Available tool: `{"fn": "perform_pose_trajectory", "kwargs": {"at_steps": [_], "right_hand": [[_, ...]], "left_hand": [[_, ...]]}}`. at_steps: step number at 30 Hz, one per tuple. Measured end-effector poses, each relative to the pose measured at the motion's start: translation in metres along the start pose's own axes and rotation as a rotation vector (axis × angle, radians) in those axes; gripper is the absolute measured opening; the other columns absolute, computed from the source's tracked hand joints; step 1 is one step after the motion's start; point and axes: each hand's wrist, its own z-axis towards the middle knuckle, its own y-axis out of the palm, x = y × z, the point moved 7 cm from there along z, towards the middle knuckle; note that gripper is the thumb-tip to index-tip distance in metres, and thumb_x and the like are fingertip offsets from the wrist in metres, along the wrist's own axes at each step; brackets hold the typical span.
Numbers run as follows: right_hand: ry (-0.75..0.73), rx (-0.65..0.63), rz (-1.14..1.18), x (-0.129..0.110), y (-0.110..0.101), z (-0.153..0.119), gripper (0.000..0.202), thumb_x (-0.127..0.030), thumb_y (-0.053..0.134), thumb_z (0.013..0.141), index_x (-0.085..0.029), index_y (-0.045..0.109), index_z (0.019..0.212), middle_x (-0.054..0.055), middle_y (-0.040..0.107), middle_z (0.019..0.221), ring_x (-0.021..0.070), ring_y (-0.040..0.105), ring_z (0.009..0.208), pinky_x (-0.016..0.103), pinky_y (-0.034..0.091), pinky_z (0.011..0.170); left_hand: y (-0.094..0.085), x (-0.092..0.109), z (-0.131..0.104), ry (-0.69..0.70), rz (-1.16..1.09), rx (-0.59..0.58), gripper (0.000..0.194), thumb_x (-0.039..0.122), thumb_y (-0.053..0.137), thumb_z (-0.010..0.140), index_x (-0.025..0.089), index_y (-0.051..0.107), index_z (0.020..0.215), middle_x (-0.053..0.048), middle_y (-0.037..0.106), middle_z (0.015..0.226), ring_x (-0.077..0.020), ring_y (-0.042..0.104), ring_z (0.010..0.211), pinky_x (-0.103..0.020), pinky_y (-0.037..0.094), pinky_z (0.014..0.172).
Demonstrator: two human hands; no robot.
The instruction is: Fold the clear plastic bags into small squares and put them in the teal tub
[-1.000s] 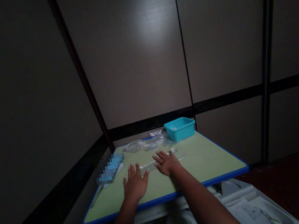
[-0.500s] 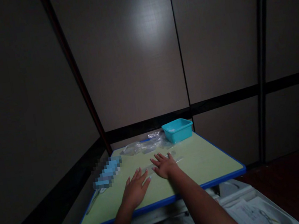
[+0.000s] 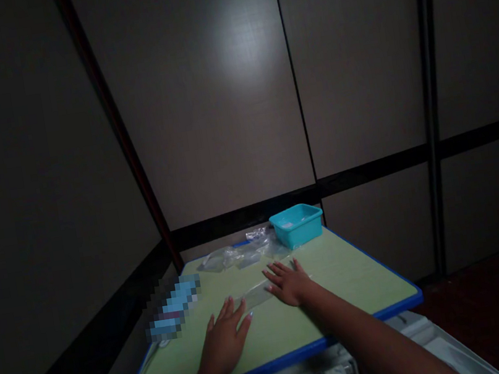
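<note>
A clear plastic strip, perhaps a flat bag (image 3: 255, 297), lies across the middle of the table between my two hands. My left hand (image 3: 225, 336) rests palm down at its left end, fingers spread. On its right end lies my right hand (image 3: 288, 282), also flat with fingers apart, covering part of the plastic. Neither hand grips anything. Farther back, crumpled clear plastic bags (image 3: 236, 255) lie in a loose heap beside a turquoise basket (image 3: 300, 229), which has something pale inside.
The pale green table (image 3: 341, 298) has a blue rim. At its left edge lies a blurred-out light blue object (image 3: 176, 307) with a thin cord or strap (image 3: 145, 366) trailing from it. Panelled walls (image 3: 221, 122) close off the back and left. A white tray (image 3: 446, 345) stands low at the right.
My right hand has slid to the right along the plastic, away from my left hand, so more plastic shows between them. The camera view has also shifted slightly.
</note>
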Motion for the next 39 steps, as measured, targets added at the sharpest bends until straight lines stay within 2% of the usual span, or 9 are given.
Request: {"fn": "perform_pose_trajectory", "kwargs": {"at_steps": [3, 7, 11, 15, 20, 25, 29, 36, 39], "right_hand": [[0.035, 0.084, -0.032, 0.011, -0.012, -0.006, 0.059, -0.055, 0.009, 0.088, -0.03, 0.018, 0.141, 0.005, 0.013, 0.148, 0.0233, 0.007, 0.136, 0.059, -0.013, 0.099], [-0.013, 0.194, -0.077, -0.009, -0.021, -0.01, 0.059, -0.052, 0.011, 0.089, -0.024, 0.018, 0.141, 0.006, 0.013, 0.148, 0.0204, 0.003, 0.136, 0.054, -0.021, 0.098], [-0.06, 0.152, -0.011, -0.041, -0.012, -0.007, 0.064, -0.055, 0.008, 0.088, -0.022, 0.012, 0.142, 0.006, 0.009, 0.148, 0.0195, 0.003, 0.136, 0.055, -0.021, 0.098], [-0.092, 0.111, -0.009, -0.06, 0.0, -0.001, 0.069, -0.059, 0.009, 0.086, -0.019, 0.01, 0.142, 0.007, 0.007, 0.148, 0.02, 0.002, 0.136, 0.054, -0.019, 0.1], [-0.034, 0.064, -0.002, -0.059, 0.012, 0.004, 0.069, -0.056, 0.008, 0.086, -0.017, 0.012, 0.142, 0.008, 0.013, 0.147, 0.0206, 0.007, 0.136, 0.055, -0.017, 0.1], [-0.008, 0.053, -0.018, -0.058, 0.012, 0.001, 0.066, -0.054, 0.008, 0.087, -0.02, 0.012, 0.142, 0.004, 0.012, 0.148, 0.0193, 0.003, 0.136, 0.053, -0.017, 0.101], [-0.003, 0.035, -0.024, -0.059, 0.012, 0.001, 0.067, -0.056, 0.008, 0.086, -0.019, 0.012, 0.142, 0.005, 0.011, 0.148, 0.0195, 0.002, 0.136, 0.054, -0.016, 0.101], [0.011, -0.017, -0.04, -0.06, 0.012, 0.002, 0.069, -0.058, 0.012, 0.085, -0.021, 0.01, 0.142, 0.003, 0.007, 0.149, 0.0194, -0.003, 0.136, 0.055, -0.012, 0.102], [0.016, -0.032, -0.046, -0.061, 0.011, 0.001, 0.068, -0.057, 0.014, 0.085, -0.023, 0.007, 0.142, 0.001, 0.007, 0.149, 0.0187, -0.003, 0.136, 0.055, -0.011, 0.102]], "left_hand": [[0.002, -0.005, 0.002, -0.017, 0.011, 0.03, 0.05, 0.051, 0.032, 0.087, 0.031, 0.039, 0.132, -0.006, 0.031, 0.142, -0.0219, 0.021, 0.133, -0.045, 0.017, 0.106], [0.002, -0.013, 0.006, -0.054, 0.03, 0.117, 0.055, 0.053, 0.035, 0.085, 0.025, 0.04, 0.133, -0.009, 0.032, 0.142, -0.0246, 0.021, 0.133, -0.043, 0.021, 0.105], [0.001, -0.019, 0.006, -0.104, 0.076, 0.18, 0.059, 0.053, 0.034, 0.085, 0.017, 0.045, 0.13, -0.014, 0.036, 0.139, -0.0262, 0.022, 0.133, -0.043, 0.023, 0.104], [0.001, -0.019, 0.006, -0.111, 0.082, 0.161, 0.06, 0.053, 0.032, 0.085, 0.015, 0.045, 0.13, -0.014, 0.034, 0.14, -0.026, 0.02, 0.133, -0.044, 0.024, 0.103], [0.002, -0.018, 0.006, -0.101, 0.061, 0.15, 0.058, 0.052, 0.028, 0.087, 0.017, 0.043, 0.131, -0.011, 0.032, 0.142, -0.0249, 0.019, 0.134, -0.044, 0.023, 0.103], [0.003, -0.021, 0.007, -0.126, 0.051, 0.149, 0.057, 0.051, 0.031, 0.087, 0.019, 0.039, 0.134, -0.011, 0.029, 0.143, -0.026, 0.017, 0.134, -0.046, 0.024, 0.102], [-0.001, -0.025, 0.005, -0.194, 0.046, 0.186, 0.059, 0.047, 0.035, 0.085, 0.013, 0.038, 0.133, -0.016, 0.027, 0.143, -0.0273, 0.016, 0.134, -0.045, 0.022, 0.103], [-0.005, -0.027, 0.0, -0.267, -0.17, 0.235, 0.053, 0.044, 0.047, 0.079, 0.011, 0.052, 0.12, -0.017, 0.035, 0.139, -0.0288, 0.014, 0.134, -0.051, 0.008, 0.105], [-0.014, -0.033, 0.002, -0.308, -0.339, 0.278, 0.045, 0.039, 0.05, 0.077, 0.013, 0.056, 0.114, -0.014, 0.042, 0.135, -0.0267, 0.024, 0.131, -0.044, 0.014, 0.107]]}}
